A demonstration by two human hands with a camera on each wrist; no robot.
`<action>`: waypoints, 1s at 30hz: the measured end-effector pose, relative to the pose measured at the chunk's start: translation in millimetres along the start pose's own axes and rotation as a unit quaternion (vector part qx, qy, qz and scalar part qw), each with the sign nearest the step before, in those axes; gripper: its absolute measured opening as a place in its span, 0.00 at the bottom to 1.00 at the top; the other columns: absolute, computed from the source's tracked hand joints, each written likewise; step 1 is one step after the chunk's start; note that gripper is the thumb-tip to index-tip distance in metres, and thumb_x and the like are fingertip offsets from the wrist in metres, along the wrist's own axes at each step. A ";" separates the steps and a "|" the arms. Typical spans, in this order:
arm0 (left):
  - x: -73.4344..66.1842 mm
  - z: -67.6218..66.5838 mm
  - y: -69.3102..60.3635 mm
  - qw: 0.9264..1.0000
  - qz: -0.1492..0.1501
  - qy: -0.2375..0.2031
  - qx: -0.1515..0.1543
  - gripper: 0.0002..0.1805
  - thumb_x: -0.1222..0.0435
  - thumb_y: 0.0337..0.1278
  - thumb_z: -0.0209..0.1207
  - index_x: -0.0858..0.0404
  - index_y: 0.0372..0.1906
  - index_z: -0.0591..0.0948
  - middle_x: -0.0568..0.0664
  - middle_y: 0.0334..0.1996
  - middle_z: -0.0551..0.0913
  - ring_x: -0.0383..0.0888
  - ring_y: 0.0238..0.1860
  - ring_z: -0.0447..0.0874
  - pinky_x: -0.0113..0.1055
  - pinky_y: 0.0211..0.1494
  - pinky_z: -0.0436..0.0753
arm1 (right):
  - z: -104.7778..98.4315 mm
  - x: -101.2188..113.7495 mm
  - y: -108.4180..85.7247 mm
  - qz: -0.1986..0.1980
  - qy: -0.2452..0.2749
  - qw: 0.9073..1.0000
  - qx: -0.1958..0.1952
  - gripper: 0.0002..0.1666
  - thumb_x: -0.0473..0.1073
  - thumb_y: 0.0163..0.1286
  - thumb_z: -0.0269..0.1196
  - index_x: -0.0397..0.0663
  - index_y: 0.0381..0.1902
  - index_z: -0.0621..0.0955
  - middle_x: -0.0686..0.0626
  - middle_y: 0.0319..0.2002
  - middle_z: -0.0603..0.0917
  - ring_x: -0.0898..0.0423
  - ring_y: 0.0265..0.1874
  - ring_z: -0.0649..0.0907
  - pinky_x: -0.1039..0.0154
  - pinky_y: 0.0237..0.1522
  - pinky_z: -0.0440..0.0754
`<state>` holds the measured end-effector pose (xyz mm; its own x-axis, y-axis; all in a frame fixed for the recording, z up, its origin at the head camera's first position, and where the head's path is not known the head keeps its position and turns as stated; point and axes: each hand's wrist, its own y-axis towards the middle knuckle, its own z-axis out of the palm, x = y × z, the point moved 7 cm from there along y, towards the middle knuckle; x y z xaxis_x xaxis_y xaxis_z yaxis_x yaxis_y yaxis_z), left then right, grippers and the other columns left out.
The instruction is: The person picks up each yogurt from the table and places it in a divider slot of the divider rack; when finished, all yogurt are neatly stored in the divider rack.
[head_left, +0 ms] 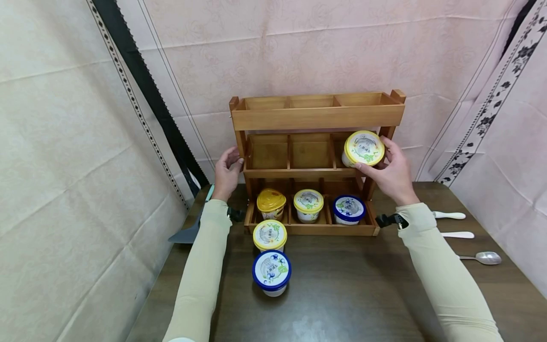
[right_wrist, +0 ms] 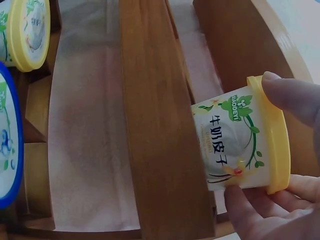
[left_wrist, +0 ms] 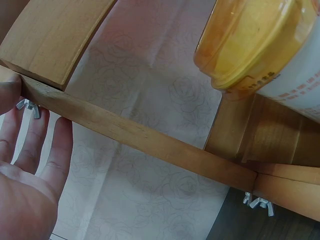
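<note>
A three-tier wooden rack point(head_left: 320, 116) stands at the back of the table. My right hand point(head_left: 395, 173) grips a yogurt cup with a yellow lid point(head_left: 364, 147) at the right compartment of the middle tier. In the right wrist view, this cup point(right_wrist: 232, 142) is partly in behind the shelf's front board point(right_wrist: 160, 130). My left hand point(head_left: 227, 173) holds the rack's left side. The left wrist view shows its thumb and fingers on opposite sides of the wooden post point(left_wrist: 130, 127), by a wing nut.
On the bottom tier sit an amber-lidded cup point(head_left: 271, 203), a yellow-lidded cup point(head_left: 308, 205) and a blue-lidded cup point(head_left: 349, 209). Before the rack stand another yellow-lidded cup point(head_left: 270, 234) and blue-lidded cup point(head_left: 271, 270). A spoon point(head_left: 487, 258) and two white-handled utensils lie at right.
</note>
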<state>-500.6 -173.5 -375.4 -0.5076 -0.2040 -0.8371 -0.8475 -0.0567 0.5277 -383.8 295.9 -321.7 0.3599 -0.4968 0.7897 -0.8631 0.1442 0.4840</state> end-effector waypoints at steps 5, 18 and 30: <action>0.4 -1.4 -0.5 1.000 -0.003 -0.004 -0.001 0.24 0.63 0.77 0.61 0.53 0.72 0.77 0.56 0.65 0.81 0.51 0.69 0.79 0.48 0.75 0.78 | 3.6 -4.8 5.5 0.008 -0.009 1.000 0.011 0.63 0.52 0.61 0.80 0.46 0.84 0.58 0.41 0.79 0.68 0.45 0.75 0.74 0.46 0.73 0.77; -0.9 -1.1 -0.1 1.000 0.001 0.001 0.000 0.24 0.62 0.76 0.61 0.53 0.72 0.77 0.56 0.64 0.81 0.51 0.68 0.80 0.47 0.74 0.79 | 7.7 -5.2 6.5 0.019 -0.062 0.997 0.036 0.66 0.59 0.61 0.79 0.47 0.85 0.56 0.37 0.77 0.68 0.40 0.72 0.74 0.39 0.72 0.76; -0.8 0.7 1.4 1.000 0.007 0.002 0.001 0.23 0.62 0.76 0.62 0.53 0.72 0.77 0.55 0.64 0.82 0.51 0.68 0.80 0.48 0.73 0.80 | -5.3 7.0 -0.6 -0.004 -0.029 0.999 0.022 0.61 0.53 0.62 0.80 0.43 0.83 0.60 0.38 0.80 0.64 0.38 0.77 0.69 0.39 0.76 0.70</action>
<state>-501.4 -172.8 -374.1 -0.5186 -0.2096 -0.8289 -0.8407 -0.0515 0.5390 -378.9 296.8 -314.5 0.3473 -0.5462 0.7623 -0.8751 0.1033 0.4727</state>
